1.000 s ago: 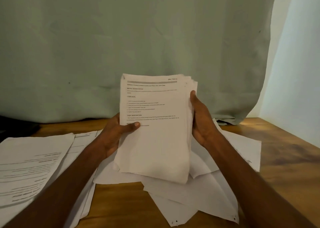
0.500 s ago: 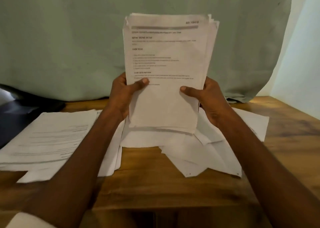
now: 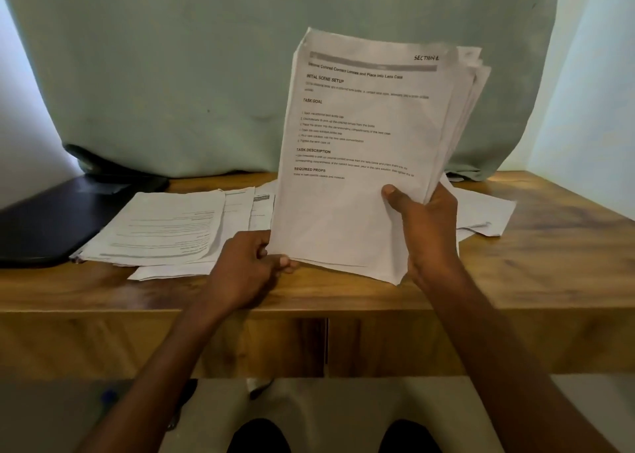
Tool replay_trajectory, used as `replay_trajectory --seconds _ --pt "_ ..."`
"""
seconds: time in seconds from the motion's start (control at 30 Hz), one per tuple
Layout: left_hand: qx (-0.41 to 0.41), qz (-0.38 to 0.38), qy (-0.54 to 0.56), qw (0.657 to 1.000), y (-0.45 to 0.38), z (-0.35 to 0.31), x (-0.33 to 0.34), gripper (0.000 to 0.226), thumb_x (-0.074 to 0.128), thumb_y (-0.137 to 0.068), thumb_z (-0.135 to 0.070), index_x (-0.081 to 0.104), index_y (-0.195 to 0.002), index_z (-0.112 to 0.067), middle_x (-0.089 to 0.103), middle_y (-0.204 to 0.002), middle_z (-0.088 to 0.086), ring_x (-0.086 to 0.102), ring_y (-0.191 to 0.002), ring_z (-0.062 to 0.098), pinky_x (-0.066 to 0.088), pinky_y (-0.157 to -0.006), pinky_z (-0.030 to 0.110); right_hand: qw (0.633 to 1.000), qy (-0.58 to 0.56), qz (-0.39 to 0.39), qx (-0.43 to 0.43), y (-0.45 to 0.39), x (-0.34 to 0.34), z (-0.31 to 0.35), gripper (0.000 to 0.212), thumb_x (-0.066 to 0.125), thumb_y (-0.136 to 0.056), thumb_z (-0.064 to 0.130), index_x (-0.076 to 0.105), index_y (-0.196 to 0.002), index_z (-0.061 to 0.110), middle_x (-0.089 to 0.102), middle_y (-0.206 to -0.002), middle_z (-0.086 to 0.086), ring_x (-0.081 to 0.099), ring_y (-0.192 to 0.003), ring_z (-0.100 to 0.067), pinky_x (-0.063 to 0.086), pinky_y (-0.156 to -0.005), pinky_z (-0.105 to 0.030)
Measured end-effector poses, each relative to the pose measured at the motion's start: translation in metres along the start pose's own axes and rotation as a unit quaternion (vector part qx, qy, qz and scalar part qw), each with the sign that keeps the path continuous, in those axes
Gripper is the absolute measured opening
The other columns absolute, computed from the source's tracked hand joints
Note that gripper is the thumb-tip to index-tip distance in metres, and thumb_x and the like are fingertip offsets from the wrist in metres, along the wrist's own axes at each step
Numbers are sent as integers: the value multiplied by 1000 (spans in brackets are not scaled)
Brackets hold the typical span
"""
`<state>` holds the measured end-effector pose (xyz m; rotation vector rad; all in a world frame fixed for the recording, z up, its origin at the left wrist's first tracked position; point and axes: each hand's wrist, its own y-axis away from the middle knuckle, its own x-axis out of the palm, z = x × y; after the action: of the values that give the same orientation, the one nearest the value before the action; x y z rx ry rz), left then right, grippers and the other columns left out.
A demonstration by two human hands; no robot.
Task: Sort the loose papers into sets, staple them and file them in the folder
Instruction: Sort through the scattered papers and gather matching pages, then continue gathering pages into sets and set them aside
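Note:
I hold a thick stack of printed sheets (image 3: pixel 364 150) upright above the wooden desk (image 3: pixel 549 256), tilted a little to the right. My right hand (image 3: pixel 424 226) grips its lower right side, thumb across the front page. My left hand (image 3: pixel 245 267) pinches the stack's bottom left corner near the desk's front edge. A second pile of printed papers (image 3: pixel 165 229) lies flat on the desk to the left. More loose sheets (image 3: pixel 481 208) lie behind the held stack on the right. No stapler is in view.
A black flat folder-like object (image 3: pixel 44 222) lies at the desk's left end, partly under the left pile. A green curtain (image 3: pixel 206 67) hangs behind the desk. The desk's front panel (image 3: pixel 378 346) and the floor show below.
My left hand slid from the stack's left side down to its bottom left corner. The stack moved right and tilted. The view has dropped, showing the desk's front edge and floor.

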<state>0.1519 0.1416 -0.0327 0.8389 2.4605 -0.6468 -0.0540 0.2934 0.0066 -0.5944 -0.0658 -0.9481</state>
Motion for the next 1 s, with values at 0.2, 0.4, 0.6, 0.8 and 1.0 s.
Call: replay_trajectory --seconds 0.2,0.4,0.6,0.8,1.0 --pt "-6 -69 -65 995 10 -7 -24 47 87 -81 -30 74 -122 -9 77 -104 8 74 -89 22 59 -79 32 1000 14 1 -10 9 1 11 31 78 -89 14 66 -104 39 74 -94 30 70 -91 6 55 -69 -10" --pt "23 2 115 993 18 2 -36 49 84 -83 -21 68 -130 -22 76 -114 -6 76 -94 20 63 -80 33 1000 13 8 17 11 2 8 30 79 -88 15 68 -106 37 75 -97 25 71 -90 4 56 -67 -12" --pt "21 6 82 996 22 9 -34 14 77 -91 -26 76 -90 -12 78 -79 6 75 -75 22 59 -63 21 999 20 8 32 2 2 12 32 78 -89 12 67 -112 32 75 -99 20 72 -88 0 58 -67 -14" --pt "52 34 -116 991 25 7 -36 27 71 -94 -40 70 -82 -17 71 -82 -3 66 -75 12 51 -68 31 998 49 36 33 2 -1 11 31 76 -90 10 66 -105 35 72 -88 28 69 -80 11 52 -60 -7" --pt "83 -71 59 992 -4 -21 -44 78 70 -71 -79 53 -136 -40 63 -128 -21 61 -113 -3 49 -84 20 994 78 72 1 11 1 11 31 73 -93 15 66 -120 29 73 -99 24 69 -87 10 52 -64 -5"
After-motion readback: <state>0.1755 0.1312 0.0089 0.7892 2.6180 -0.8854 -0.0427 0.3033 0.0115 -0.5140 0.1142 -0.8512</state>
